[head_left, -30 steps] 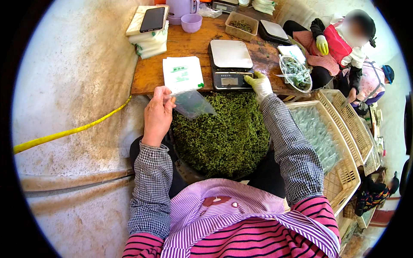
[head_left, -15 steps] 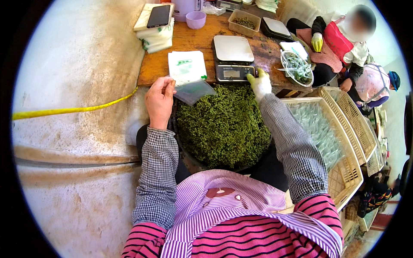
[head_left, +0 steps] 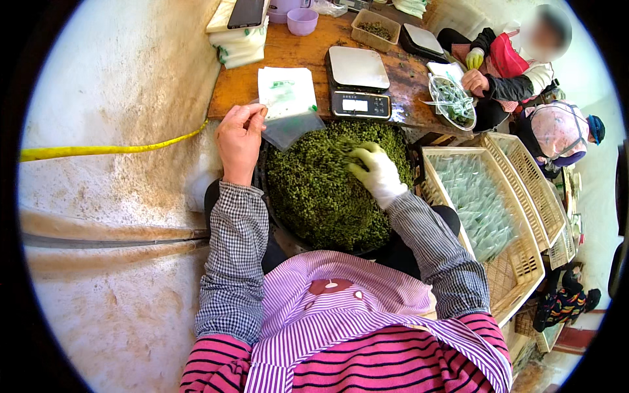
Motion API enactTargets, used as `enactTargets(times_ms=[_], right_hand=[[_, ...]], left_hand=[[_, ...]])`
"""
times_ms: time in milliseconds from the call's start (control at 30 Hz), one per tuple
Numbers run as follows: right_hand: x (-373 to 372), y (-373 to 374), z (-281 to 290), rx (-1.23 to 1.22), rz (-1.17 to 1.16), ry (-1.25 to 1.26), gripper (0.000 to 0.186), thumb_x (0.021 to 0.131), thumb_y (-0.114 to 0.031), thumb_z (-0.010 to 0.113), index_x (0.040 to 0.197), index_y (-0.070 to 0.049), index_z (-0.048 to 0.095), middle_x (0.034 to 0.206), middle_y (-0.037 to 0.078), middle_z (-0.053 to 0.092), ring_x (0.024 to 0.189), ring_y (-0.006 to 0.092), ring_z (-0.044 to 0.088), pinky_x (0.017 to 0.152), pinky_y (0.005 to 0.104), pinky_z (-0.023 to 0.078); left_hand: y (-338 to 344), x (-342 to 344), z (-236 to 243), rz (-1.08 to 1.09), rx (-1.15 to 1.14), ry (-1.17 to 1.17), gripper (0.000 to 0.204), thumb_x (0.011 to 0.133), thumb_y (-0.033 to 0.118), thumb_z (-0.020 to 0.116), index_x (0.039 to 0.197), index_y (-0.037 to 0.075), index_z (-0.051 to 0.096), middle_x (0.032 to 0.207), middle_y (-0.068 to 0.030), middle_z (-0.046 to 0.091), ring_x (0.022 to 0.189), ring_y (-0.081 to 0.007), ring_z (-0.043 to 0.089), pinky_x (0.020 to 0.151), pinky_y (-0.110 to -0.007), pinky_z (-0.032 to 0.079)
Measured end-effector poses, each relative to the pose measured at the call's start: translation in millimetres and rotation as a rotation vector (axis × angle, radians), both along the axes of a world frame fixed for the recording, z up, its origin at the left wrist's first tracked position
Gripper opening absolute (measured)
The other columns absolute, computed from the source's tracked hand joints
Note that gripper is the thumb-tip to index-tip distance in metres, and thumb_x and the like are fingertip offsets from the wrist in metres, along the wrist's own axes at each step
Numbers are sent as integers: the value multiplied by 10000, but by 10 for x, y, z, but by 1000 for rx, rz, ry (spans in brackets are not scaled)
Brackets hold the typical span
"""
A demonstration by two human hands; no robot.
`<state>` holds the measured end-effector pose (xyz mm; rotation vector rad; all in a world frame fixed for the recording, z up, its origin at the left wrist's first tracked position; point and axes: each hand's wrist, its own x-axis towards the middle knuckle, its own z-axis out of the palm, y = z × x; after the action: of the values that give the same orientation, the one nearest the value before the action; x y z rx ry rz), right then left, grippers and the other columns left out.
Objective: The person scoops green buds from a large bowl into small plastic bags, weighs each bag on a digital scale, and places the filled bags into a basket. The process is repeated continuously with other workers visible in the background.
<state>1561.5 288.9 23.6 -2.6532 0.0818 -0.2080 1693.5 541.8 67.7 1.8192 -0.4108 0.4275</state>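
Note:
My bare left hand (head_left: 240, 141) pinches the corner of a clear plastic bag (head_left: 296, 131) between thumb and fingertips. The bag hangs flat over the edge of a wide round tub heaped with small green granules (head_left: 321, 209). Above the heap is my right hand (head_left: 378, 171), in a pale glove with yellow-green fingertips. Its fingers curl with the thumb held apart, and blurred granules show beside the tips. A digital scale (head_left: 359, 69) with a lit display stands beyond the tub, its metal plate bare. Left of the scale lies a stack of white printed bags (head_left: 286, 92).
A wooden table (head_left: 291, 49) bears a purple cup (head_left: 302, 21), a plastic box of granules (head_left: 375, 31) and a second scale (head_left: 423, 39). At right, a crate (head_left: 524, 275) holds filled clear packets. A yellow hose (head_left: 118, 151) runs along the wall. Co-workers sit at upper right.
My right hand has left the scale's front panel and come down over the granules. The scale's display has brightened. My left hand keeps its pinch on the bag.

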Motion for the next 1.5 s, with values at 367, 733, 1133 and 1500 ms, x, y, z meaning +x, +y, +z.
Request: enactTargets(times_ms=[367,733,1133,1500], right_hand=[[-248,-171,-236,660,-388,-303,173,842,-34,660,1013,-53,649,1130,66,529,1069,199,508,941,292,413],[979,250,14,-243,-262,279,323,834,-366,659,980,-80,698,959,143,672,897,295,651,800,375,514],[43,-373,190,1511,-503,68,206,894,-147,640,1071,-47,602,886,33,644,789,149,595,717,279,469],[-173,-511,197,1572,-582,187,155,953,-209,551,1054,-91,560,936,53,663,677,109,559,611,259,452]], left_hand=[[-120,59,-94,-12,80,-149,96,804,57,694,893,20,689,928,-75,660,776,-172,660,646,-264,528],[-227,15,38,22,134,-152,98,809,69,686,892,18,699,1042,-89,673,845,-185,664,696,-273,535],[-211,-16,34,8,206,-194,96,807,70,678,889,27,701,1057,-81,671,753,-179,654,665,-274,521],[-254,-52,44,-29,228,-201,90,815,60,671,895,22,687,1033,-86,676,809,-205,667,707,-285,533]])
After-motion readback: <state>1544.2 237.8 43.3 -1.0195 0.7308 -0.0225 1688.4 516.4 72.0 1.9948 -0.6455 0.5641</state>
